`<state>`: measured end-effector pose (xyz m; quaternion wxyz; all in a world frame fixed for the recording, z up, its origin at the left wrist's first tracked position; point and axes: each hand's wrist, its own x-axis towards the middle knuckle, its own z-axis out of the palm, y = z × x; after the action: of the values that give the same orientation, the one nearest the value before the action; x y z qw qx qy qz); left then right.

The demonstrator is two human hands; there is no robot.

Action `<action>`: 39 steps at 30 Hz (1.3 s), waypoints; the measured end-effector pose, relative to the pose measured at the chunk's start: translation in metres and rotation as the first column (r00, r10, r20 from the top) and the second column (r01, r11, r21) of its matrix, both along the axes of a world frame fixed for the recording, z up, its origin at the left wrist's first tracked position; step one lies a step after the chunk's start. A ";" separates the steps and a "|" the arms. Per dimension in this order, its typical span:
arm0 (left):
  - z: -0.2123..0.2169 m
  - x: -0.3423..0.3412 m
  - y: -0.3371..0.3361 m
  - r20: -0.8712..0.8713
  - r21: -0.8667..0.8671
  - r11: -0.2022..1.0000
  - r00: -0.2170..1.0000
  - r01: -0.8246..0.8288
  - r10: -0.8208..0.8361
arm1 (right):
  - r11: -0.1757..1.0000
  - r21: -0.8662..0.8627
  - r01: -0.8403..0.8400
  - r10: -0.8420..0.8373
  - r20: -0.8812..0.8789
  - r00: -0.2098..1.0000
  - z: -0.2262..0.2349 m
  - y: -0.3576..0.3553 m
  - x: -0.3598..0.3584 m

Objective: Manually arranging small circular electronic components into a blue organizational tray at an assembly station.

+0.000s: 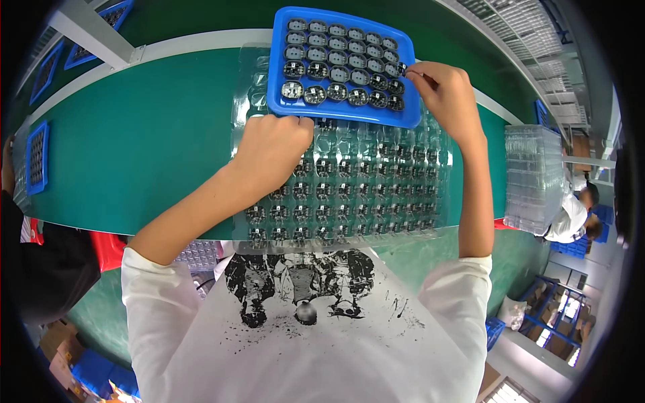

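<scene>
A blue tray holds rows of small round dark-rimmed parts. In its upper rows the parts show plain grey faces; in the lower ones, small circuit boards with pale spots. At the tray's right edge, my right hand pinches a small dark circuit board. My left hand is closed just below the tray's near left corner, over the clear plastic blister tray; whatever its fingers hold is hidden. Many pockets of the blister tray hold small dark circuit boards, and the blue tray overlaps its far part.
A green worktop lies under everything. To the right rises a stack of clear plastic trays. Another filled blue tray sits at the far left. A white post stands beyond the table's edge. Other people are at both sides.
</scene>
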<state>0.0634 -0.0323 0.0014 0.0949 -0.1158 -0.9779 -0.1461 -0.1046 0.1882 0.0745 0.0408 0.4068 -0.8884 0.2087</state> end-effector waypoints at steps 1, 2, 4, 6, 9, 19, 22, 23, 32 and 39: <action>0.000 0.001 0.000 -0.023 0.027 1.000 1.000 0.006 -0.005 | 1.000 0.010 0.003 -0.003 -0.054 0.999 -0.008 0.003 -0.011; 0.000 0.002 -0.001 -0.042 0.053 0.999 0.999 0.004 -0.002 | 1.000 0.019 -0.001 0.003 -0.103 0.995 -0.014 0.002 -0.017; 0.004 0.005 -0.003 -0.084 0.131 0.991 0.996 0.013 -0.002 | 0.999 0.044 0.012 -0.008 -0.089 0.996 -0.019 0.001 -0.022; 0.011 0.008 -0.007 -0.117 0.205 0.978 0.993 0.027 -0.003 | 0.998 0.069 -0.002 0.012 -0.141 0.990 -0.024 -0.002 -0.023; 0.030 0.000 -0.020 -0.227 0.361 0.932 0.972 0.030 0.056 | 0.994 0.109 0.019 -0.001 -0.160 0.987 -0.025 -0.005 -0.023; 0.044 -0.061 -0.060 -0.185 0.331 0.943 0.980 -0.002 0.067 | 0.983 0.177 0.045 -0.010 -0.194 0.981 -0.024 -0.007 -0.016; 0.034 -0.073 -0.065 -0.174 0.266 0.964 0.984 0.011 0.037 | 0.985 0.167 0.036 0.000 -0.211 0.978 -0.027 -0.007 -0.017; 0.031 -0.075 -0.065 -0.172 0.236 0.972 0.984 0.006 0.036 | 0.988 0.150 0.029 0.004 -0.213 0.977 -0.029 -0.006 -0.018; 0.026 -0.083 -0.065 -0.166 0.106 0.994 0.986 0.002 0.016 | 0.990 0.138 0.027 0.004 -0.218 0.976 -0.031 -0.007 -0.018; 0.029 -0.080 -0.063 -0.187 0.068 0.997 0.982 0.049 -0.035 | 0.993 0.113 0.037 -0.017 -0.173 0.985 -0.028 -0.004 -0.016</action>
<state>-0.0165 -0.0949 0.0304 0.1867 -0.1459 -0.9562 -0.1719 -0.1206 0.1838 0.0462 0.0965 0.4131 -0.8975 0.1204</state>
